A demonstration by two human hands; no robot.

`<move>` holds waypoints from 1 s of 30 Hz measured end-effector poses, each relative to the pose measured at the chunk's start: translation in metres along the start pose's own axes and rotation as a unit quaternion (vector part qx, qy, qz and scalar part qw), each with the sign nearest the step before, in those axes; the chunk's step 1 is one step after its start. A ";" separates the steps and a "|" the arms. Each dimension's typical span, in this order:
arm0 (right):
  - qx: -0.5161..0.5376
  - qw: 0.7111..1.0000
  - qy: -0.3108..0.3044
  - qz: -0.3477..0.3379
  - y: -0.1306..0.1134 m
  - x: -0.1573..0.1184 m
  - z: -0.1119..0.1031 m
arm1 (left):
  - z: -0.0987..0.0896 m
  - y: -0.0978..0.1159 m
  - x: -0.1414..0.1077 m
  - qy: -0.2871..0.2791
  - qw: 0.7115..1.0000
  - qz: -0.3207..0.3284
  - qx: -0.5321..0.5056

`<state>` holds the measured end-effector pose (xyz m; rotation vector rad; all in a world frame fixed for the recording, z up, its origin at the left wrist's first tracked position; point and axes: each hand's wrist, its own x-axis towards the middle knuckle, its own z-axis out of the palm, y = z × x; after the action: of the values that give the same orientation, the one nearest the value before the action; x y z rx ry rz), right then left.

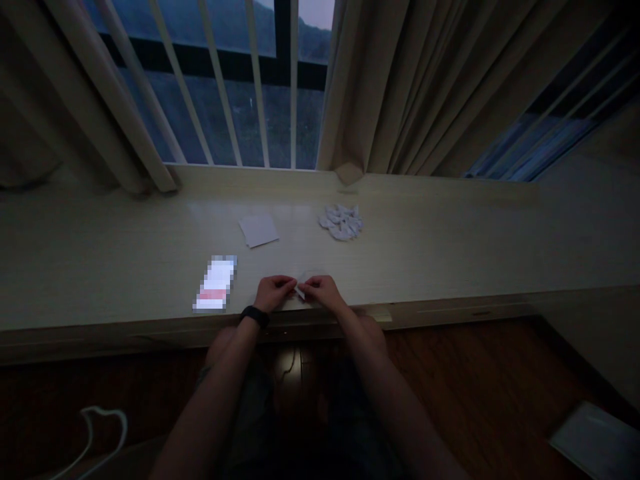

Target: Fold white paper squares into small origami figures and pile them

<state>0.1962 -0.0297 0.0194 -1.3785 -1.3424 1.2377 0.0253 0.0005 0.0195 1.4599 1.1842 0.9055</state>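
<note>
Close to the front edge of the pale ledge (450,240), my left hand (275,291) and my right hand (321,289) meet over a small piece of white paper (300,291). Fingers of both hands are closed in a pinch on it, and they hide much of its shape. A dark band circles my left wrist. Beyond my left hand lies a stack of square white paper sheets (259,230). Farther right, past my right hand, a loose pile of small folded white paper pieces (342,222) rests on the ledge.
A lit phone (216,283), its screen blurred, lies left of my left hand. Behind the ledge are a barred window (235,100) and beige curtains (400,87). A white cable (123,427) curves at the lower left; a pale flat object (600,437) lies on the floor at right.
</note>
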 end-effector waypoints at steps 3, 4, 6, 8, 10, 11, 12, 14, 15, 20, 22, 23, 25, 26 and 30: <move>0.037 0.999 -0.006 0.008 -0.001 -0.001 -0.001 | 0.000 0.001 -0.001 -0.002 1.000 0.005 0.004; 0.046 0.999 -0.007 0.011 -0.001 -0.001 -0.001 | 0.000 0.001 -0.001 -0.005 1.000 0.010 0.013; 0.064 0.998 -0.008 0.022 -0.001 -0.001 -0.001 | -0.001 0.001 -0.001 -0.018 0.999 0.020 0.033; 0.073 0.997 -0.002 0.029 0.000 -0.001 -0.002 | -0.002 0.001 -0.001 -0.033 0.998 0.029 0.054; 0.063 0.998 0.000 0.022 0.000 -0.001 -0.003 | -0.003 0.002 -0.001 -0.048 0.995 0.039 0.077; 0.053 0.998 -0.003 0.016 -0.001 -0.001 -0.004 | -0.004 0.003 -0.001 -0.055 0.994 0.046 0.088; 0.043 0.999 -0.008 0.011 -0.001 -0.001 -0.005 | -0.005 0.003 -0.001 -0.061 0.992 0.055 0.098; 0.031 0.999 -0.020 0.008 -0.001 -0.002 -0.007 | -0.007 0.004 -0.001 -0.077 0.989 0.068 0.109; 0.030 0.999 -0.022 0.008 -0.001 -0.003 -0.007 | -0.007 0.004 -0.001 -0.083 0.988 0.070 0.109; 0.015 0.999 -0.001 -0.029 0.000 -0.006 -0.005 | -0.007 0.005 -0.001 -0.071 0.994 0.042 0.078; 0.017 0.999 0.009 -0.038 0.001 -0.006 -0.003 | -0.006 0.005 -0.001 -0.056 0.996 0.033 0.066; 0.017 0.999 0.012 -0.039 0.002 -0.006 -0.002 | -0.006 0.005 -0.002 -0.053 0.996 0.032 0.063; 0.011 0.999 0.018 -0.039 0.002 -0.005 -0.002 | -0.006 0.004 -0.002 -0.053 0.996 0.035 0.066; 0.005 0.999 0.019 -0.040 0.001 -0.005 -0.002 | -0.006 0.003 -0.001 -0.055 0.996 0.038 0.066; -0.003 0.999 0.023 -0.047 -0.001 -0.006 -0.003 | -0.006 -0.002 0.000 -0.057 0.996 0.040 0.063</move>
<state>0.1991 -0.0353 0.0212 -1.3248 -1.3640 1.1350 0.0191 0.0021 0.0193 1.6481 1.1227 0.8018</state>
